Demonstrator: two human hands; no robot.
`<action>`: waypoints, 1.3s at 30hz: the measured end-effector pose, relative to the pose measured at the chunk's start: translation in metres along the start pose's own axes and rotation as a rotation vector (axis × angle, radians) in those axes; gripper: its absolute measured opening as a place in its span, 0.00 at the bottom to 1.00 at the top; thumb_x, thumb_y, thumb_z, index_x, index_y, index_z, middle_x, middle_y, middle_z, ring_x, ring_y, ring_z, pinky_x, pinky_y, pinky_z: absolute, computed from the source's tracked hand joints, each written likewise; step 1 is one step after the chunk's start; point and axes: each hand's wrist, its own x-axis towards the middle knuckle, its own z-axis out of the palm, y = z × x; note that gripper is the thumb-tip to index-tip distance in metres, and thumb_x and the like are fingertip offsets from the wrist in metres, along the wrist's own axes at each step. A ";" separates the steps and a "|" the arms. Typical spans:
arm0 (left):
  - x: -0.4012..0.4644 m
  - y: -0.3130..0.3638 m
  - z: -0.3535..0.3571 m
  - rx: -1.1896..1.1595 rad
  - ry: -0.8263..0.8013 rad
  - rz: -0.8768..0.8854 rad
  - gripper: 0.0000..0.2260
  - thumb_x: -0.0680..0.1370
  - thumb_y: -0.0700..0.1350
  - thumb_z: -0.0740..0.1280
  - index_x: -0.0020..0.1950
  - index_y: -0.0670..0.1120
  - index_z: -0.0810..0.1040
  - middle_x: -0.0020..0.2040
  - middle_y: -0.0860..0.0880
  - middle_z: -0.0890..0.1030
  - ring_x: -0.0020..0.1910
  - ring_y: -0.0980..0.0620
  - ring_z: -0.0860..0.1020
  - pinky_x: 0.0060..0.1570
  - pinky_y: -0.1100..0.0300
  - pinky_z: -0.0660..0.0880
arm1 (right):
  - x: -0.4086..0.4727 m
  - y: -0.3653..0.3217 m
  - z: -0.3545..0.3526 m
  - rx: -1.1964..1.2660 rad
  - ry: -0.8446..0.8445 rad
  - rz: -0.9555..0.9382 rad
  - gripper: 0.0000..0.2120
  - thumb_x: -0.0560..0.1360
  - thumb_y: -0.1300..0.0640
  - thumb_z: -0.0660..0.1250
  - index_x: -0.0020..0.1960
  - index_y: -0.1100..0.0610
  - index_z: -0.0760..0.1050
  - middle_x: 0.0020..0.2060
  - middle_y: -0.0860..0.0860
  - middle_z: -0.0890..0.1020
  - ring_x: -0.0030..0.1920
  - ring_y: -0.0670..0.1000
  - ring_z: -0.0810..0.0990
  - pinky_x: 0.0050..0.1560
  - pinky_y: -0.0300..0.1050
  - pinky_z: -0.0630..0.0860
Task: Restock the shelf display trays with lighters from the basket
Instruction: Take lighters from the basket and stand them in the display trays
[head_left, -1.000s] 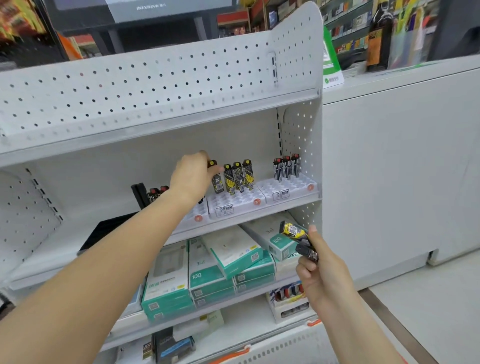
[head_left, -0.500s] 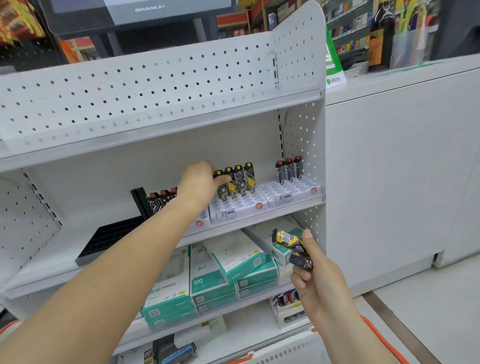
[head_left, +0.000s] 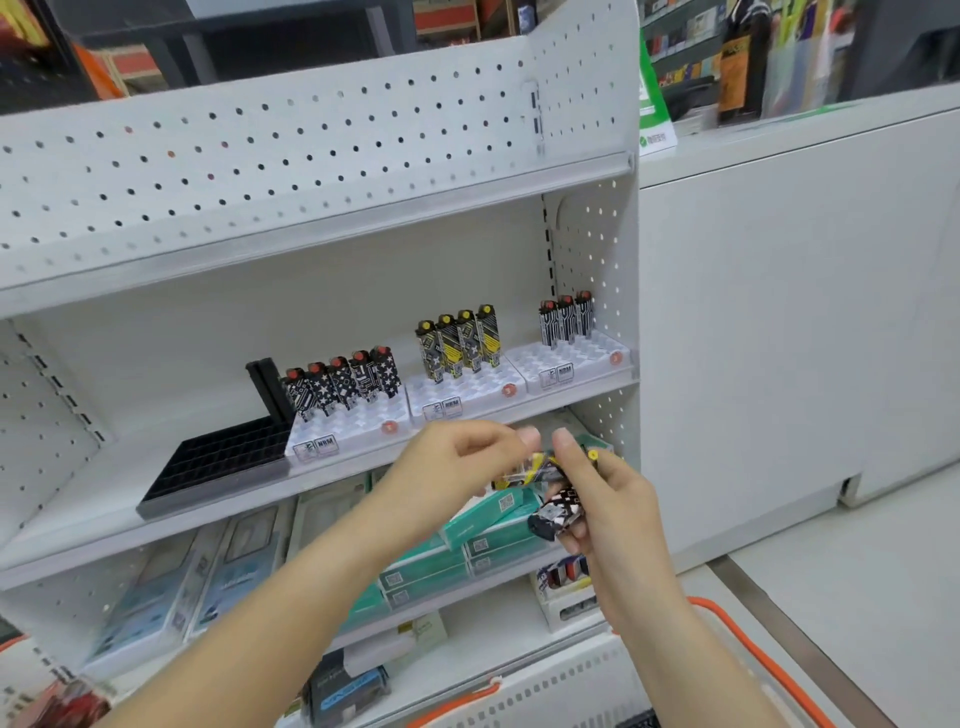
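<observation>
Three white display trays stand on the middle shelf: the left tray (head_left: 358, 434) holds several black-and-white lighters (head_left: 345, 384), the middle tray (head_left: 467, 397) several yellow-and-black lighters (head_left: 460, 343), the right tray (head_left: 582, 364) three striped ones (head_left: 566, 317). My right hand (head_left: 613, 509) grips a small bunch of lighters: a yellow-topped one (head_left: 540, 467) and a black-and-white one (head_left: 556, 512). My left hand (head_left: 462, 462) has its fingertips pinching the yellow lighter in that bunch. The basket (head_left: 748, 649) shows only as an orange rim at the bottom right.
An empty black tray (head_left: 218, 467) lies left of the white trays. Green and white boxes (head_left: 467, 551) fill the shelf below, with more goods on the bottom shelf. A white counter wall (head_left: 789, 322) rises to the right of the shelf unit.
My left hand has left the middle tray and come down to the right hand, pinching the yellow lighter there. The middle tray's lighters now stand uncovered.
</observation>
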 end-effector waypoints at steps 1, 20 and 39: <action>0.001 -0.002 -0.001 -0.015 -0.013 0.017 0.11 0.72 0.55 0.69 0.48 0.52 0.84 0.43 0.55 0.85 0.42 0.61 0.80 0.44 0.68 0.74 | -0.001 0.000 0.001 -0.041 -0.007 -0.020 0.14 0.73 0.51 0.69 0.37 0.60 0.72 0.24 0.51 0.69 0.19 0.45 0.63 0.19 0.36 0.60; 0.024 -0.008 -0.054 0.123 0.319 0.025 0.11 0.75 0.44 0.72 0.54 0.46 0.74 0.50 0.47 0.82 0.45 0.48 0.83 0.36 0.68 0.73 | 0.006 0.006 0.002 -0.075 0.050 -0.032 0.11 0.73 0.55 0.70 0.50 0.61 0.76 0.24 0.46 0.76 0.20 0.45 0.64 0.19 0.36 0.64; 0.088 -0.034 -0.082 0.786 0.723 0.052 0.16 0.73 0.51 0.71 0.59 0.51 0.72 0.41 0.51 0.82 0.51 0.46 0.78 0.70 0.49 0.55 | 0.012 0.003 -0.008 -0.075 0.114 -0.073 0.09 0.74 0.55 0.69 0.51 0.59 0.77 0.27 0.48 0.76 0.20 0.46 0.64 0.20 0.37 0.64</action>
